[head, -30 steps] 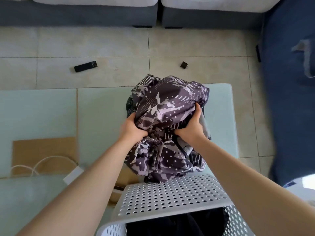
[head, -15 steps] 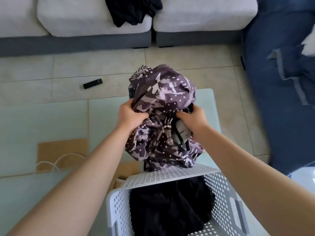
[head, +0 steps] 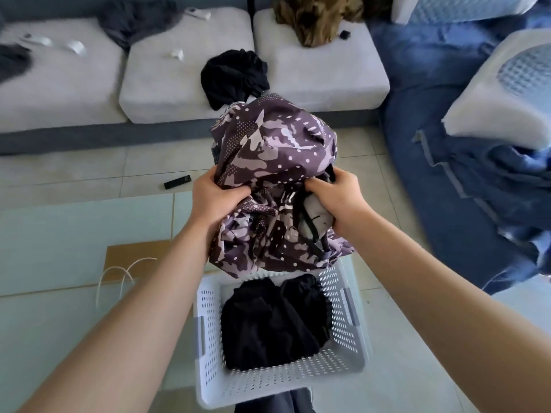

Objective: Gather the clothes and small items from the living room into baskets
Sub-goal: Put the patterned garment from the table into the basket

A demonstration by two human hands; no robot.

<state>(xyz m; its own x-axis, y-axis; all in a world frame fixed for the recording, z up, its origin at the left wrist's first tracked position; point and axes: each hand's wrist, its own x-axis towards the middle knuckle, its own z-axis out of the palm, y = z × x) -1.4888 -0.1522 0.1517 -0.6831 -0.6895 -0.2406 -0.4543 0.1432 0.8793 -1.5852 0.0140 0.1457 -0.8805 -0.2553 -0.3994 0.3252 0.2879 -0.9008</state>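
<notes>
A bundled purple camouflage garment (head: 274, 150) with white dots hangs in the air between both hands. My left hand (head: 213, 198) grips its left side and my right hand (head: 340, 195) grips its right side, fingers curled into the cloth. Its lower edge hangs just above the far rim of a white perforated basket (head: 346, 365) that stands near me on the glass table. Black clothes (head: 271, 323) lie inside the basket.
On the grey sofa (head: 65, 93) lie a black garment (head: 234, 76), a grey one (head: 137, 22), a brown one (head: 316, 19) and small white items (head: 76, 47). A black remote (head: 177, 182) lies on the tiled floor. Blue bedding (head: 465, 162) and pillows fill the right.
Both hands have lifted the purple garment higher and toward me, over the basket. My view has tilted up, so the sofa top and the open basket now show.
</notes>
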